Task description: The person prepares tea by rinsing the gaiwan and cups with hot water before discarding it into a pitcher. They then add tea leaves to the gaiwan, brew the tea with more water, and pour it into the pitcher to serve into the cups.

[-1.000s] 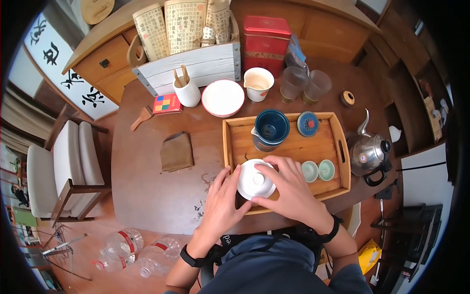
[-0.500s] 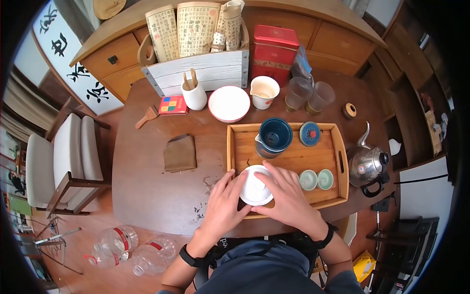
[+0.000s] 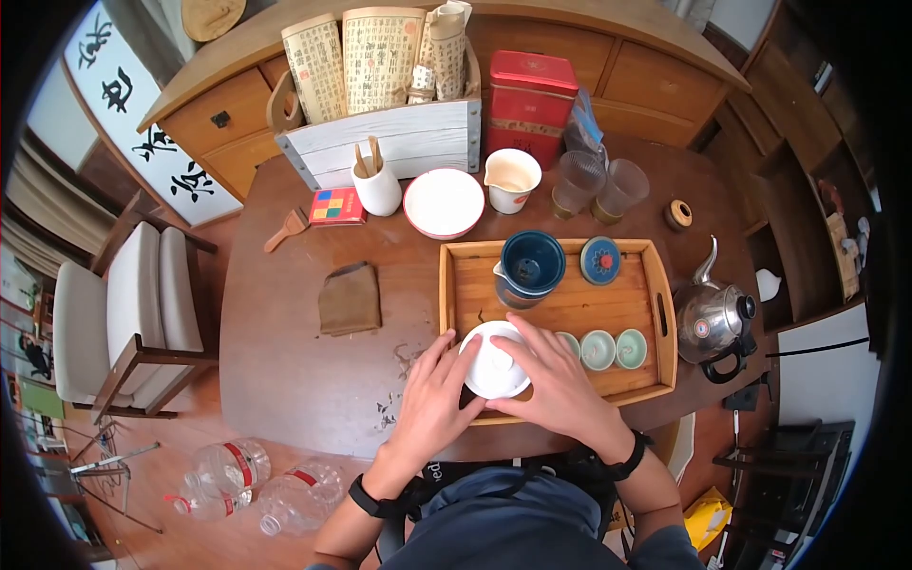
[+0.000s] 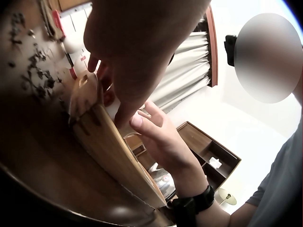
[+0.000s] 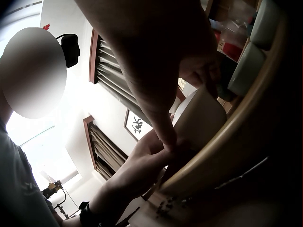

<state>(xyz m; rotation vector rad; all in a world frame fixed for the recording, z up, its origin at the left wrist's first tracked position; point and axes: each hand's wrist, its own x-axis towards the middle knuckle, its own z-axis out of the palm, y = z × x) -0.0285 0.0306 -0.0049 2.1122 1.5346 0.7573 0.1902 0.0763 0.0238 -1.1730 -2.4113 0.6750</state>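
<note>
A white lidded gaiwan [image 3: 495, 361] stands at the near left corner of the wooden tray, between both hands. My left hand [image 3: 434, 388] holds its left side, fingers and thumb curved along the rim. From the right my right hand [image 3: 559, 380] grips it, with fingers over the far rim and thumb at the near rim. In the right wrist view the white bowl [image 5: 203, 116] sits just inside the tray's edge under the fingers. Pale green cups [image 3: 598, 350] stand in a row right of the right hand, one partly covered by its fingers.
The tray [image 3: 446, 285] also holds a blue pitcher [image 3: 532, 264] and a blue lid [image 3: 600, 260]. A steel kettle [image 3: 705, 323] stands right of it. A folded brown cloth [image 3: 349, 299] and scattered tea leaves [image 3: 386, 415] lie left. Behind are a white bowl [image 3: 444, 203] and two glasses [image 3: 579, 180].
The head view has shifted, so the table items sit lower in it. A third green cup shows beside the right fingers. Both hands keep hold of the gaiwan in nearly the same spot.
</note>
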